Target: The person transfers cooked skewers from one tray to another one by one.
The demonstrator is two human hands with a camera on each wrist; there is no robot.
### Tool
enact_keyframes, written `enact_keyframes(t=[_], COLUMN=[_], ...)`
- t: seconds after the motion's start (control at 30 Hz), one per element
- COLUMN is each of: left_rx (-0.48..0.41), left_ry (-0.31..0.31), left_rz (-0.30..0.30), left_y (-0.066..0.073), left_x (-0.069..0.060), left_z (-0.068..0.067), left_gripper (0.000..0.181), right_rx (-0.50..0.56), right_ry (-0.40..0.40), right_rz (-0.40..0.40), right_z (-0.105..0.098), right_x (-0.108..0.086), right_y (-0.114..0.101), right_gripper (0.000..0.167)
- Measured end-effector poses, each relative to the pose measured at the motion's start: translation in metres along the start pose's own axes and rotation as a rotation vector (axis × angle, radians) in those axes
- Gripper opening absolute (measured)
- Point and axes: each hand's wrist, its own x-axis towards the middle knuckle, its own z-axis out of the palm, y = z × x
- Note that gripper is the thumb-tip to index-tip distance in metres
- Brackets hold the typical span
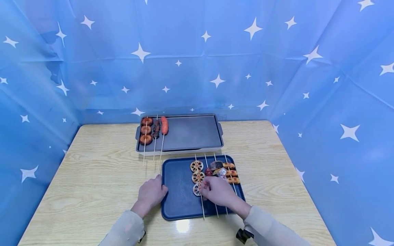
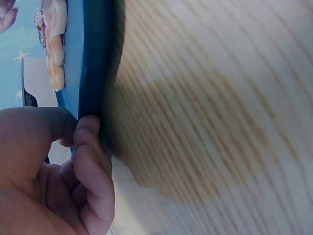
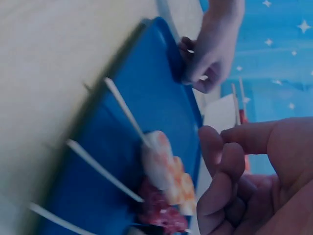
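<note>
My left hand [image 1: 152, 192] pinches the left rim of a dark blue tray [image 1: 178, 196]; in the left wrist view its thumb and fingers [image 2: 93, 176] meet at the tray edge. Over the tray's right half hovers my right hand [image 1: 217, 188], beside the lowest slice of the lotus root skewer [image 1: 198, 177]. Its fingers [image 3: 222, 196] are loosely curled with nothing visible between them. A red meat skewer [image 1: 208, 172], a skewer with dark and silvery pieces [image 1: 216, 165] and a skewer of browned yellow pieces [image 1: 232, 173] lie alongside, partly hidden by this hand.
Behind the tray stands a dark griddle [image 1: 194, 131] with side handles. On its left part lie a mushroom skewer [image 1: 146, 130], a dark meat skewer [image 1: 156, 130] and a sausage skewer [image 1: 164, 125], their sticks overhanging the front. A blue starry curtain [image 1: 184, 78] surrounds the wooden table [image 1: 92, 171].
</note>
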Motion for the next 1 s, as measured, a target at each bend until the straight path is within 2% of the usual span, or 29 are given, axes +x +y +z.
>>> enact_keyframes(t=[0.23, 0.47, 0.8, 1.0], left_rx=[0.004, -0.001, 0.007, 0.017], left_ry=[0.004, 0.010, 0.023, 0.027], left_rz=[-0.001, 0.003, 0.004, -0.001], left_y=[0.000, 0.000, 0.000, 0.000], left_x=[0.000, 0.000, 0.001, 0.002], left_z=[0.000, 0.001, 0.001, 0.002], left_gripper=[0.019, 0.018, 0.018, 0.017], right_rx=[-0.003, -0.078, -0.109, -0.109], right_ry=[0.015, 0.051, 0.037, 0.020], right_rz=[-0.030, -0.036, -0.008, -0.026], right_z=[-0.013, -0.022, -0.026, -0.025], right_x=[0.021, 0.043, 0.069, 0.081], right_y=[-0.014, -0.028, -0.050, -0.059], right_gripper=[0.010, 0.010, 0.013, 0.016])
